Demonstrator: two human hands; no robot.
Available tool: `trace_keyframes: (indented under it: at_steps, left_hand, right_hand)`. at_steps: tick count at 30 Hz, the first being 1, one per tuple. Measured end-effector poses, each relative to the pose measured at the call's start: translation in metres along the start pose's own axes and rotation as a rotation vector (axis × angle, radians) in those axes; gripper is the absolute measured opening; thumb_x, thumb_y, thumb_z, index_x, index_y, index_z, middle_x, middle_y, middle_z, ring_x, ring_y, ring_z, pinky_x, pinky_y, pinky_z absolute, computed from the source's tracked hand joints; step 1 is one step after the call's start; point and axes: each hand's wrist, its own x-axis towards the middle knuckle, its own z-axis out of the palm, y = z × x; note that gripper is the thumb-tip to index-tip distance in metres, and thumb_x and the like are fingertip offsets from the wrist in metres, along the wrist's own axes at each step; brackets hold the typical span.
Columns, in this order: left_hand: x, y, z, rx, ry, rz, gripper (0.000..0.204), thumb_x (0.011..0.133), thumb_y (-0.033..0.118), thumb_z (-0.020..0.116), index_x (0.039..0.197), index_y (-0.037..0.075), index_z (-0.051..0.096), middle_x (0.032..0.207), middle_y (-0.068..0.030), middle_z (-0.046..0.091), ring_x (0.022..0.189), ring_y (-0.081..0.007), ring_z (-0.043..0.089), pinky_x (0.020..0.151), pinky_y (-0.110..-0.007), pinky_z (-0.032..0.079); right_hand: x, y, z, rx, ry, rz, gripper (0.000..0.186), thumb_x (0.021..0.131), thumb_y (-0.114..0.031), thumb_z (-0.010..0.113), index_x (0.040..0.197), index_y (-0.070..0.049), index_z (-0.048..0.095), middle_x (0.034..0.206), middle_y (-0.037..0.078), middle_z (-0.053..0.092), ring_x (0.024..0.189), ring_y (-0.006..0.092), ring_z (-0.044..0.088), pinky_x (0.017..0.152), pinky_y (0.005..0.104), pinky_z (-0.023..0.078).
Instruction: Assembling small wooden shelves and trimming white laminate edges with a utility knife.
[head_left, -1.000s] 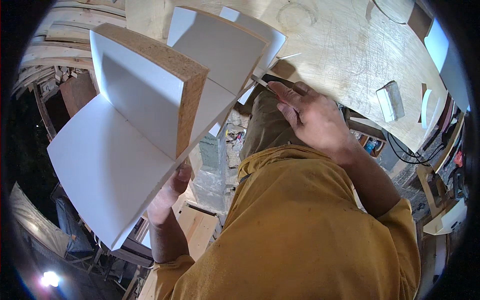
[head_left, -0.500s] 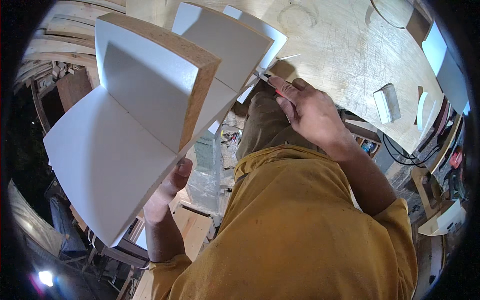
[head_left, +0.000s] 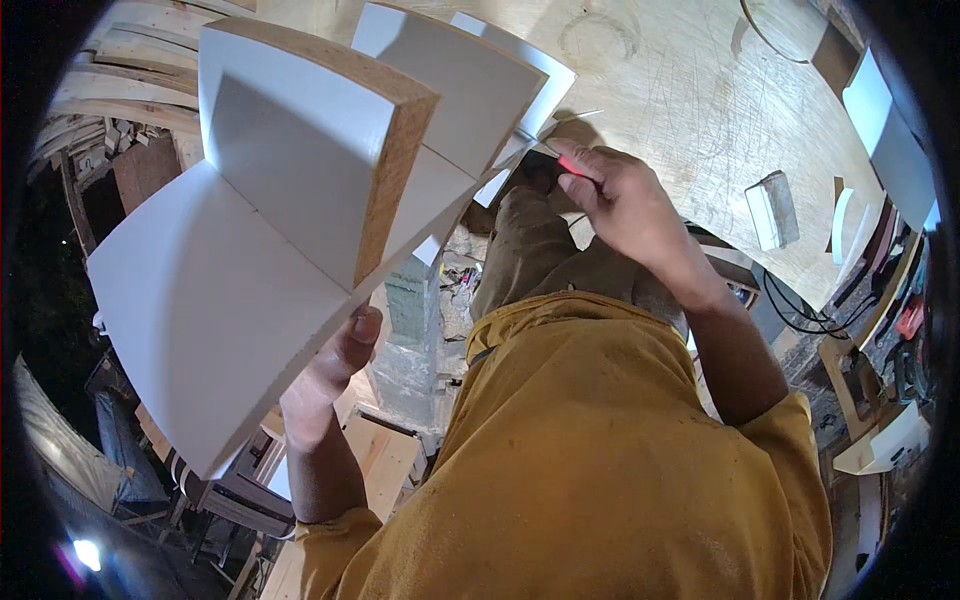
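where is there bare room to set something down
The widest bare patch of wooden tabletop lies beyond the right hand, between the white panel assembly on the left and the block on the right. It's crowded by the assembly, where that hand holds a red-handled tool, and along the right edge by the curved white strip.

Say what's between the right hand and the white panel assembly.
Head view: a slim, partly red tool, held in the right hand, points at the white panel assembly; contact unclear.
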Motion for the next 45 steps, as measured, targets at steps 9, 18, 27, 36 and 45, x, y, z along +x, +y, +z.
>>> trace_keyframes:
  at_steps: [9, 18, 27, 36, 45]
  left_hand:
    - [0.007, -0.004, -0.003, 0.021, 0.011, 0.013, 0.024, 0.087, 0.028, 0.057, 0.076, 0.009, 0.064, 0.069, -0.0073, 0.06, 0.062, -0.0267, 0.059, 0.059, -0.04, 0.048]
    - [0.008, -0.03, 0.002, 0.057, 0.118, 0.009, 0.024, 0.087, 0.03, 0.06, 0.077, 0.009, 0.066, 0.071, -0.0078, 0.062, 0.068, -0.0273, 0.062, 0.063, -0.04, 0.05]
    - [0.025, -0.065, 0.001, -0.177, 0.312, -0.105, 0.053, 0.078, 0.053, 0.07, 0.099, 0.005, 0.066, 0.091, -0.0098, 0.065, 0.089, -0.0249, 0.061, 0.081, -0.039, 0.048]
    - [0.04, -0.071, -0.005, -0.551, 0.32, -0.195, 0.065, 0.08, 0.055, 0.069, 0.117, 0.002, 0.058, 0.121, -0.0143, 0.053, 0.112, -0.0285, 0.049, 0.101, -0.039, 0.034]
    - [0.019, -0.077, -0.002, -0.105, 0.212, -0.073, 0.037, 0.084, 0.04, 0.068, 0.1, 0.007, 0.065, 0.094, -0.0101, 0.065, 0.085, -0.0256, 0.062, 0.078, -0.038, 0.049]
  right_hand:
    - [-0.015, -0.031, -0.022, 0.04, -0.13, 0.157, 0.039, 0.091, -0.008, 0.059, 0.13, -0.011, 0.057, 0.09, 0.013, 0.066, 0.07, 0.0224, 0.064, 0.064, 0.0354, 0.053]
    - [-0.002, -0.008, -0.005, -0.234, 0.068, -0.076, 0.036, 0.093, -0.019, 0.055, 0.128, -0.013, 0.056, 0.076, 0.014, 0.064, 0.065, 0.0284, 0.064, 0.06, 0.0422, 0.052]
    - [0.028, -0.029, -0.007, 0.555, -0.12, 0.192, 0.055, 0.084, -0.017, 0.071, 0.134, -0.007, 0.052, 0.065, -0.002, 0.048, 0.05, 0.0076, 0.047, 0.049, 0.0231, 0.042]
    - [0.041, -0.031, 0.002, 0.83, -0.273, 0.259, 0.049, 0.087, -0.013, 0.067, 0.134, -0.009, 0.053, 0.063, -0.004, 0.051, 0.049, 0.0047, 0.046, 0.047, 0.0211, 0.04]
    - [0.018, -0.063, -0.008, -0.102, -0.113, 0.076, 0.028, 0.096, -0.022, 0.051, 0.109, 0.002, 0.053, 0.078, 0.023, 0.065, 0.071, 0.0349, 0.066, 0.068, 0.0451, 0.053]
